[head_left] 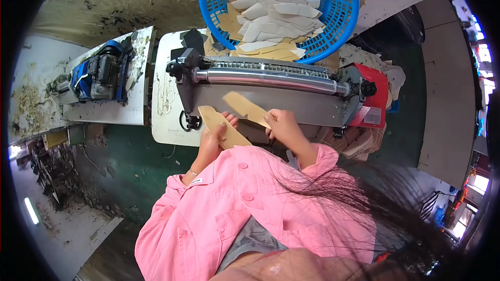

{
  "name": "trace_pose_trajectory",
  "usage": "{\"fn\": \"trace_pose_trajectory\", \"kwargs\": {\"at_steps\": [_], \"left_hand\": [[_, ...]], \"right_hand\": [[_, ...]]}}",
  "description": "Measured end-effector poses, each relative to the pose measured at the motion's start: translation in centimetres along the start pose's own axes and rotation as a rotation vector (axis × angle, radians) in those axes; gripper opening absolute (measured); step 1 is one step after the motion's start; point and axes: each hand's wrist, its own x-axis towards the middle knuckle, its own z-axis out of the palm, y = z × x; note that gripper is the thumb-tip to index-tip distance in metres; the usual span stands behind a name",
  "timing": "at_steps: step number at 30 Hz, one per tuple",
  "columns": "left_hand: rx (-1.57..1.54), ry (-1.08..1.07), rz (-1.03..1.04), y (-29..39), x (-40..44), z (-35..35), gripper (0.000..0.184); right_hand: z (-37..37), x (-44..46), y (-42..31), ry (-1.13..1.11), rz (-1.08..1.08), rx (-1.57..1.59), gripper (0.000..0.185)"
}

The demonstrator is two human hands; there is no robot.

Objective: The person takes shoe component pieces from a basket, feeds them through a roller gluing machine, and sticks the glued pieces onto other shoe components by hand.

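My left hand (209, 143) is closed around a long tan cut piece (212, 118), with its thumb on top; whether several pieces are stacked there I cannot tell. Pinched in my right hand (287, 128) is another flat tan piece (242, 106), notched along its lower edge and tilted toward the machine. Both hands are in front of a roller machine (268, 80) with a shiny metal roller and a grey front plate (302, 105). The right-hand piece hangs over that plate; contact between them cannot be made out.
Behind the machine a blue plastic basket (349, 26) is heaped with white and tan cut pieces (276, 15). A blue motor (99, 75) stands on a dirty bench at left. The machine's red end housing (373, 99) is at right, with more pieces (359, 143) below it.
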Motion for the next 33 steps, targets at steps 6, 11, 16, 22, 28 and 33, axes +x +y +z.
{"fn": "trace_pose_trajectory", "kwargs": {"at_steps": [6, 11, 16, 22, 28, 33], "left_hand": [[0.199, 0.115, -0.014, -0.5, -0.5, 1.2, 0.038], [0.284, 0.165, -0.015, -1.3, 1.4, 1.8, 0.035], [0.336, 0.083, -0.055, 0.0, 1.0, 2.7, 0.033], [0.347, 0.103, -0.056, 0.2, 1.3, 2.9, 0.035], [0.319, 0.004, -0.098, 1.0, 0.4, 3.4, 0.036], [0.284, 0.045, -0.122, 1.0, 0.7, 2.0, 0.034]], "right_hand": [[-0.3, 3.0, 0.9, 0.14, -0.064, 0.393, 0.025], [2.6, -3.0, 0.1, -0.112, -0.236, -0.09, 0.028], [2.3, -1.7, 2.1, -0.022, -0.21, -0.034, 0.022], [3.3, -3.5, 0.6, 0.166, -0.433, -0.107, 0.021], [2.9, -2.1, 2.4, 0.164, -0.263, -0.044, 0.021], [2.7, -2.4, 1.9, 0.025, -0.257, -0.086, 0.023]]}}
